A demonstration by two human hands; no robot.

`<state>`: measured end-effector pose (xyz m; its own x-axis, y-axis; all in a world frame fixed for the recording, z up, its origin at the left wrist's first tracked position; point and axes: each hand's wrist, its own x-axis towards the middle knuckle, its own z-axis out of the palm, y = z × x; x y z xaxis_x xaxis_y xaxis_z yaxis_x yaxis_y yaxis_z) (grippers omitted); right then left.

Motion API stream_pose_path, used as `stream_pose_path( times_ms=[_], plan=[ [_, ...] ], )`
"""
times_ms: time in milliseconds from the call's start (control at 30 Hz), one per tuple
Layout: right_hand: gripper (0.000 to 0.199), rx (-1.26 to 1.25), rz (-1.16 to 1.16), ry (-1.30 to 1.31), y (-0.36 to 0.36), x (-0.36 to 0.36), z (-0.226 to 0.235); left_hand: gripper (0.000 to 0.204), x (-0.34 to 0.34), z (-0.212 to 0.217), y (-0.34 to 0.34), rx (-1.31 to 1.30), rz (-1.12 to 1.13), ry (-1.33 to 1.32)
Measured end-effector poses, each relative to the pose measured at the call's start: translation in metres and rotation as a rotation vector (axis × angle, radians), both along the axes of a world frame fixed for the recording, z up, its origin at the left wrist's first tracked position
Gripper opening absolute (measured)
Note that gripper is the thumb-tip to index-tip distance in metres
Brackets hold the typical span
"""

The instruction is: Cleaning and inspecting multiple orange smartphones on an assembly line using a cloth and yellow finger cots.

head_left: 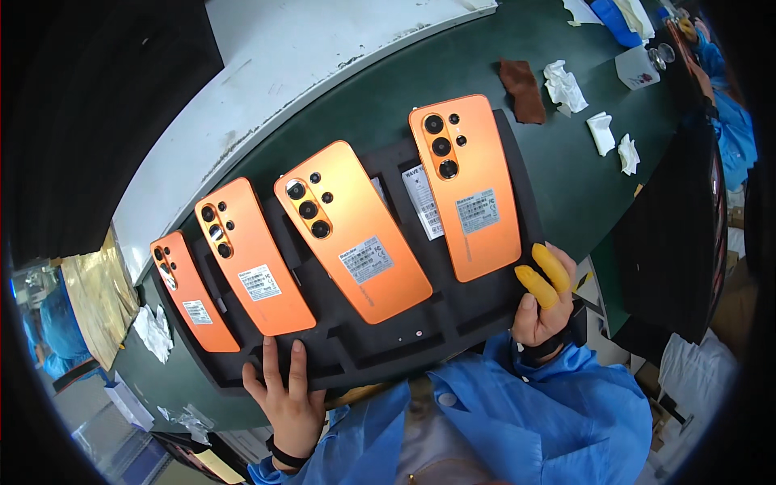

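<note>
Several orange smartphones lie back-up in a row on a black foam tray (388, 360); their camera lenses and white labels face up. From the left come a small-looking phone (196, 303), a second phone (257, 267), a third phone (360, 242) and the rightmost phone (469, 186). My left hand (287, 400) rests its outstretched fingers on the tray's near edge, just below the second phone. Around the tray's right edge, near the rightmost phone's lower corner, my right hand (546, 303) is closed, with yellow finger cots on two fingers.
A dark green mat (598, 162) covers the table. White crumpled tissues (566, 87) and a brown cloth (523, 90) lie at the far right, near a white pump bottle (643, 66). Another tissue (153, 333) lies left. Blue-sleeved people (731, 133) are at the sides.
</note>
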<state>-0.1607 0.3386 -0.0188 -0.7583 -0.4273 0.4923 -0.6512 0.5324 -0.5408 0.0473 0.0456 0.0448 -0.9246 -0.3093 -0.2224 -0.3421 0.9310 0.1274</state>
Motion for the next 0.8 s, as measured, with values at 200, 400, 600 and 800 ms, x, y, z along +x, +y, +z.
stream_pose_path(
  times_ms=[200, 400, 600, 800],
  plan=[
    [0.029, 0.003, 0.004, -0.026, -0.001, 0.003, 0.000, 0.081, 0.002, 0.000, -0.004, -0.021, -0.021, -0.025],
    [0.030, 0.054, -0.038, -0.058, -0.002, 0.006, 0.002, 0.082, 0.003, -0.004, -0.007, 0.005, -0.034, 0.037],
    [0.033, 0.066, -0.029, -0.035, 0.001, 0.005, -0.001, 0.084, 0.004, -0.007, -0.009, 0.018, -0.016, 0.068],
    [0.034, 0.023, -0.069, -0.044, 0.001, 0.009, -0.006, 0.088, 0.001, -0.004, -0.010, 0.067, -0.018, 0.101]
  ],
)
